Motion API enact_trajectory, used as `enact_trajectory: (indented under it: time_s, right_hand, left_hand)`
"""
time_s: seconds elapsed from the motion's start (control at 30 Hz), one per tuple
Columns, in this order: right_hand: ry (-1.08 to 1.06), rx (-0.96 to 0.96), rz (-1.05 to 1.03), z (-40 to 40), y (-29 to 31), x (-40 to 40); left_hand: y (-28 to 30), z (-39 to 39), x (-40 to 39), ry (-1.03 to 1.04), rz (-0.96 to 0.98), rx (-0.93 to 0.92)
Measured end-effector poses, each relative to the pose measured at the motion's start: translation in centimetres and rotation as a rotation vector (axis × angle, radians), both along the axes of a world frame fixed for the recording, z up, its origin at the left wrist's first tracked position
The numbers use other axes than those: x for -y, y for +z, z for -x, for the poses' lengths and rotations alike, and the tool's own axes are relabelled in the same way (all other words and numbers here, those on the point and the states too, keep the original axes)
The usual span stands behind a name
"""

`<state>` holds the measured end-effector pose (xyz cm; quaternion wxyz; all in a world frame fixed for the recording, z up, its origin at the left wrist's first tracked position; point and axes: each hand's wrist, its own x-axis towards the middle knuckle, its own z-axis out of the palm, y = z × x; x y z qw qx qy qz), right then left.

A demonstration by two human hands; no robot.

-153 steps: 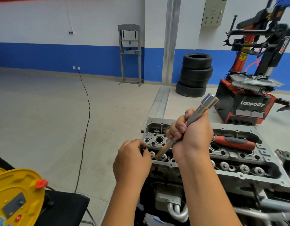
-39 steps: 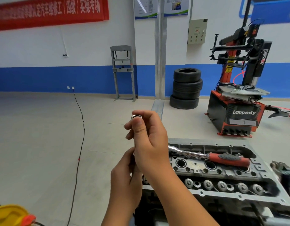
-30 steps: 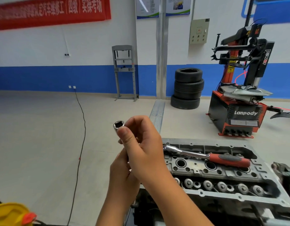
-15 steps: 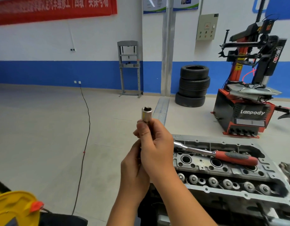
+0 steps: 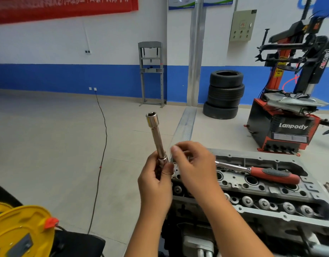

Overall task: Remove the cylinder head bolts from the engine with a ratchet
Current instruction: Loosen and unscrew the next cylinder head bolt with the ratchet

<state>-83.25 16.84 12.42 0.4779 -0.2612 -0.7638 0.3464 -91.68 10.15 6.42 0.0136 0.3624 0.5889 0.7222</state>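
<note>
The socket extension (image 5: 156, 138) is bright silver chrome with a yellowish glint near its top. The ratchet (image 5: 258, 170) on the right has a chrome shaft and a red handle with a dark grey grip inlay. The engine (image 5: 271, 193) is dull grey metal with dark bores. At near left, the cable reel (image 5: 21, 234) is yellow with an orange-red tab. Far off, the wall (image 5: 113, 52) is white above a blue band, the banner (image 5: 63, 8) is red, the tyres (image 5: 224, 93) are black, and the tyre changer (image 5: 289, 115) is red and black with white lettering.

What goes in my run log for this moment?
left hand: holds extension with socket upright | right hand: beside it | ratchet: on cylinder head
</note>
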Motion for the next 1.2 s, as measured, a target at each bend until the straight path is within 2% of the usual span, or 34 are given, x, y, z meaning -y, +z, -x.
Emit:
enact_trajectory:
  time_s: [0.1,0.17,0.33,0.43,0.5,0.6,0.67,0.77,0.83,0.93,1.03,1.2]
  right_hand:
    - [-0.215,0.139,0.008,-2.5,0.4,-2.9]
    - [-0.264,0.154,0.046,-4.0,0.5,-3.9]
    - [-0.264,0.279,-0.104,-4.1,0.1,-2.7]
    - [-0.267,0.48,-0.018,-4.5,1.1,-3.6]
    - [-0.24,0.538,0.044,-4.7,1.5,-3.8]
    - [-0.235,0.636,-0.017,-4.7,1.5,-3.4]
    - [-0.278,0.581,-0.054,-4.8,1.1,-3.0]
    - [-0.273,0.292,-0.05,-4.8,0.3,-0.6]
    - [-0.112,0.253,0.121,-4.4,-0.4,1.6]
    - [0.158,0.318,0.559,-3.5,-0.6,4.0]
    - [0.304,0.158,0.911,-2.8,-0.4,5.0]
    - [0.324,0.057,1.02,-1.7,-0.9,5.5]
  left_hand:
    - [0.5,-0.3,0.7,-0.005,-0.035,-0.03]
    - [0.5,-0.5,0.8,-0.005,-0.066,-0.01]
    - [0.9,-0.9,0.7,-0.023,-0.094,0.01]
    - [0.9,-1.1,1.1,-0.053,-0.084,-0.023]
    - [0.9,-0.9,1.4,-0.057,-0.101,0.021]
    - [1.3,-0.7,1.7,0.01,-0.144,0.092]
    - [1.4,-0.7,1.6,0.028,-0.143,0.086]
    - [1.8,-0.4,1.4,-0.104,-0.119,0.085]
    - [2.6,0.0,1.2,-0.185,-0.135,0.133]
    - [3.7,0.5,1.0,-0.165,-0.156,0.122]
    - [4.0,0.3,1.0,-0.124,-0.174,0.096]
    - [4.7,-0.3,1.4,-0.094,-0.248,0.086]
